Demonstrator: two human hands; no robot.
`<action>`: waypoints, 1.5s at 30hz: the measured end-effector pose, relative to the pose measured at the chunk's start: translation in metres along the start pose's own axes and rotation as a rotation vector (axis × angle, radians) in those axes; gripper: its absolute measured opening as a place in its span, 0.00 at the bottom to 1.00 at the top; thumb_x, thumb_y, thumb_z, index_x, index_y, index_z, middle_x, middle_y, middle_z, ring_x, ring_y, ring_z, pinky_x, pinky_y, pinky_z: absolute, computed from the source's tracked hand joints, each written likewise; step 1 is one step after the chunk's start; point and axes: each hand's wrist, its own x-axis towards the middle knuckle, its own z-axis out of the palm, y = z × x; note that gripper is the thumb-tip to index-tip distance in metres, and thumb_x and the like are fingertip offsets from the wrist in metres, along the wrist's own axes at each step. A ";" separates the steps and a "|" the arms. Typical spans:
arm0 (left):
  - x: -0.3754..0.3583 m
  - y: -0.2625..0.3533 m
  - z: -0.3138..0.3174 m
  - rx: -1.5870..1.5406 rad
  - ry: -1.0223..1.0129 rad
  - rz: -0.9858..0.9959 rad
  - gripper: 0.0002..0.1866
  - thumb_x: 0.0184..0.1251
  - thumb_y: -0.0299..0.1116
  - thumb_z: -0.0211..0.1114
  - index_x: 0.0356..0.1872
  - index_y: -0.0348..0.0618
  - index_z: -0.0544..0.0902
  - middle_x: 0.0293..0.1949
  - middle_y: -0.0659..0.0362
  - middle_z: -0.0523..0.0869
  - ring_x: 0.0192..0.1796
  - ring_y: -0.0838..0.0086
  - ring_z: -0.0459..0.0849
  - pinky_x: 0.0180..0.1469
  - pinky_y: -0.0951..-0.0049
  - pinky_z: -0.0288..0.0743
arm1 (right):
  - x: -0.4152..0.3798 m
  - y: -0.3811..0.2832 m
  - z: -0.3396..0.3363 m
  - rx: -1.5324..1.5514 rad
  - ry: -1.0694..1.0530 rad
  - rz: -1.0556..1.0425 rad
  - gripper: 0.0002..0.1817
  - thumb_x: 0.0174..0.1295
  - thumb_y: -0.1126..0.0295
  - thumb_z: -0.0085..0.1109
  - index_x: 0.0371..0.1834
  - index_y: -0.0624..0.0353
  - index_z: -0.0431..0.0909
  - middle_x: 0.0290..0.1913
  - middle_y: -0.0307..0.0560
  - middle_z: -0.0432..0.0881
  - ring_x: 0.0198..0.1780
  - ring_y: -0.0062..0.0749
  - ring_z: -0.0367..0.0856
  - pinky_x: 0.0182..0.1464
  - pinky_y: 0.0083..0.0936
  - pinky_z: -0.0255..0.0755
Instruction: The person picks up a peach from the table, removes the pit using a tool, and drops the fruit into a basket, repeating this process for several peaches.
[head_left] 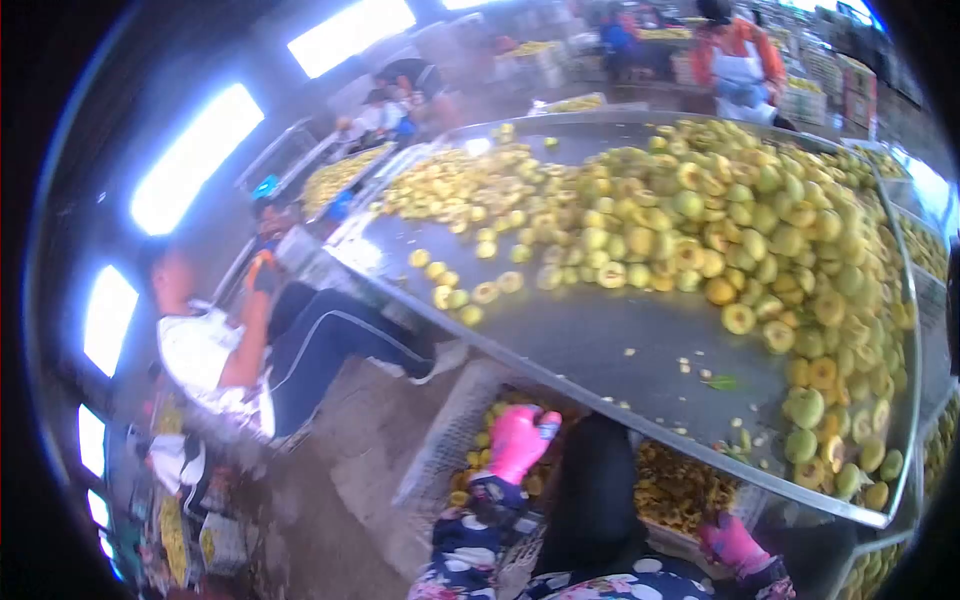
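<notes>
My left hand (520,440), in a pink glove, is over a white plastic crate (425,470) of yellow fruit halves (478,455). Its fingers are curled, and a small pale spot shows at their tips; what they hold I cannot make out. Lower on the right, my right hand (733,545), also pink-gloved, is at the edge of a second crate filled with brownish-yellow fruit scraps (680,488). Blur hides how its fingers are set. Above both hands, yellow-green fruit (690,205), much of it halved, lies heaped on a metal table (590,335).
The table's raised rim (560,385) runs just beyond my hands. My dark-clad leg (595,490) stands between the two crates. A seated person (215,360) in a white top is at the left; another in an apron (742,75) stands behind the table. More fruit crates (880,560) line the right.
</notes>
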 end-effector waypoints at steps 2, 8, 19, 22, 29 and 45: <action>0.021 0.014 -0.002 -0.078 0.008 0.053 0.21 0.58 0.46 0.64 0.39 0.35 0.81 0.34 0.45 0.84 0.37 0.55 0.83 0.41 0.60 0.75 | -0.007 0.012 -0.014 0.013 0.040 -0.034 0.13 0.58 0.66 0.57 0.39 0.63 0.70 0.22 0.46 0.74 0.23 0.29 0.76 0.23 0.26 0.70; 0.124 0.151 0.062 -0.469 -0.358 0.197 0.21 0.60 0.40 0.64 0.47 0.33 0.77 0.42 0.48 0.84 0.44 0.65 0.84 0.45 0.69 0.76 | 0.005 0.060 -0.023 -0.760 -0.167 -0.144 0.17 0.60 0.64 0.53 0.45 0.67 0.68 0.24 0.50 0.76 0.26 0.33 0.78 0.27 0.27 0.70; 0.173 0.257 0.251 -0.270 -0.601 0.232 0.22 0.51 0.35 0.67 0.46 0.32 0.76 0.35 0.47 0.84 0.40 0.59 0.84 0.39 0.65 0.77 | -0.046 0.001 -0.037 -0.301 0.093 -0.008 0.17 0.63 0.57 0.53 0.38 0.63 0.68 0.26 0.45 0.79 0.24 0.27 0.76 0.26 0.25 0.70; 0.149 0.259 0.216 -0.628 -0.832 -0.042 0.22 0.51 0.30 0.70 0.47 0.32 0.74 0.36 0.53 0.82 0.37 0.70 0.83 0.33 0.71 0.80 | -0.055 -0.005 -0.033 -0.092 0.042 -0.039 0.17 0.64 0.57 0.52 0.37 0.61 0.66 0.22 0.40 0.75 0.19 0.22 0.72 0.21 0.21 0.66; 0.043 0.232 0.123 -1.394 -0.981 -0.366 0.15 0.60 0.24 0.61 0.49 0.34 0.74 0.42 0.52 0.80 0.41 0.66 0.82 0.43 0.63 0.80 | -0.075 -0.071 -0.020 0.212 -0.036 -0.279 0.17 0.66 0.61 0.50 0.50 0.60 0.66 0.25 0.36 0.73 0.20 0.15 0.70 0.23 0.14 0.65; -0.065 0.215 0.075 -1.805 -1.122 -0.594 0.25 0.73 0.44 0.44 0.59 0.33 0.67 0.55 0.44 0.75 0.54 0.60 0.76 0.57 0.65 0.70 | -0.079 -0.078 0.017 -0.119 0.189 -0.276 0.12 0.66 0.62 0.50 0.42 0.60 0.66 0.24 0.38 0.74 0.19 0.18 0.71 0.22 0.17 0.67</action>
